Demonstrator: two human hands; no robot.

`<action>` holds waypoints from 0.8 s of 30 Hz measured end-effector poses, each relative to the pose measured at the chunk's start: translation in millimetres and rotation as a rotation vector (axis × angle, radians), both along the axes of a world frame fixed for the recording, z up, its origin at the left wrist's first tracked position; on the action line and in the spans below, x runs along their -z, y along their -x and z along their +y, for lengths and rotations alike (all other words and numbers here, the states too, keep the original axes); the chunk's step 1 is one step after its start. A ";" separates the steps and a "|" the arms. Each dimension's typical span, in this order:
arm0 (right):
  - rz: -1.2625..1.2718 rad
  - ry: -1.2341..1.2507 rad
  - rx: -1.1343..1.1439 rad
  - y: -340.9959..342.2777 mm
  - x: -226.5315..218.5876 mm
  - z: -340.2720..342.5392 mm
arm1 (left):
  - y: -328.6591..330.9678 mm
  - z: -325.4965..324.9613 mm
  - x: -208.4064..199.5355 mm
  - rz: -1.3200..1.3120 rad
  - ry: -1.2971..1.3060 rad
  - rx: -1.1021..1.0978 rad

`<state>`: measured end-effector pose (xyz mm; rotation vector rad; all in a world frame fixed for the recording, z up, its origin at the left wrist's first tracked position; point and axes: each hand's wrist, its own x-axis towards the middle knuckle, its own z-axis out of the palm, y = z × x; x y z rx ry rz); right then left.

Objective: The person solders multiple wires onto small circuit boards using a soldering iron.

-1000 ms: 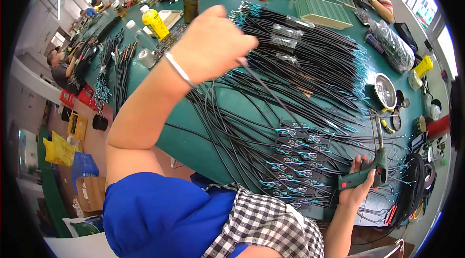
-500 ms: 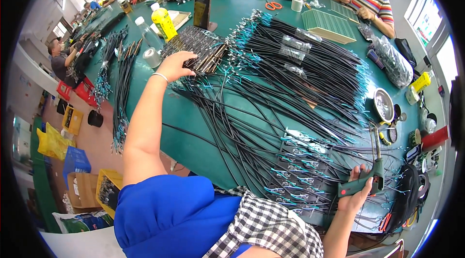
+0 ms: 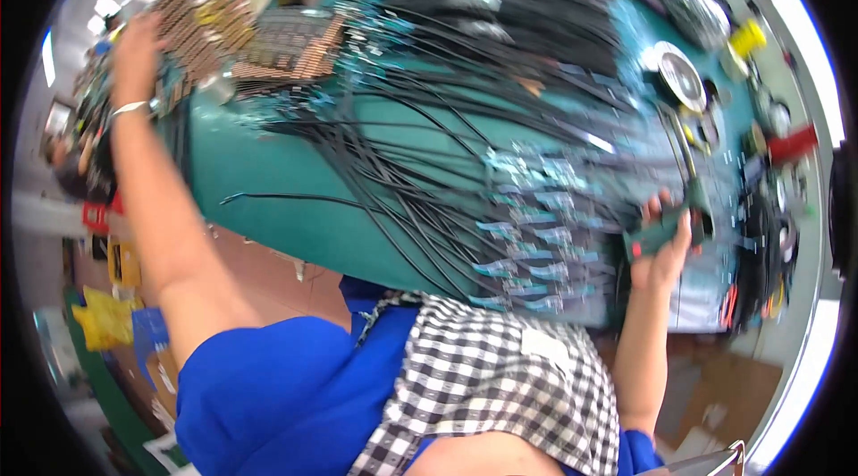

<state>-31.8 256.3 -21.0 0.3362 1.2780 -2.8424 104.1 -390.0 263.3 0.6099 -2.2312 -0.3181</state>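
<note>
At the far left my left hand (image 3: pixel 138 56) is closed on the edge of a tilted circuit board panel (image 3: pixel 201 16) with rows of copper-coloured marks; motion smears both. A stack of similar dark panels (image 3: pixel 290 38) lies on the table beside it. On the right, my right hand (image 3: pixel 660 248) is wrapped round the grip of a green soldering gun (image 3: pixel 666 230), its metal tip pointing away from me. Next to that hand lies a dark board panel (image 3: pixel 536 235) with black cables and blue-green wire ends laid across it.
A thick bundle of black cables (image 3: pixel 509 16) with blue-green ends covers the table's far middle. Loose cables (image 3: pixel 384 172) run from it toward the board panel. A round metal dish (image 3: pixel 679 78) stands at the right, near a black case (image 3: pixel 760 235) and a red box (image 3: pixel 792 145).
My left hand has moved from the panel stack to the far left and lifted a panel. The view has shifted; my right hand still holds the soldering gun.
</note>
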 end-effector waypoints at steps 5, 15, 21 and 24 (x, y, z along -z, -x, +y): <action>0.075 0.150 -0.022 5.8 4.7 -2.3 | -28.8 105.0 -23.5 -0.089 0.244 0.218; 0.168 0.151 0.039 -20.0 -10.1 27.1 | 10.8 361.9 194.3 -0.045 0.513 1.287; 0.090 0.087 0.027 -32.9 2.6 35.1 | -2.5 365.9 249.3 -0.260 0.355 1.367; 0.047 0.108 0.033 -31.2 10.3 32.0 | -5.1 361.2 250.8 -0.355 0.380 1.402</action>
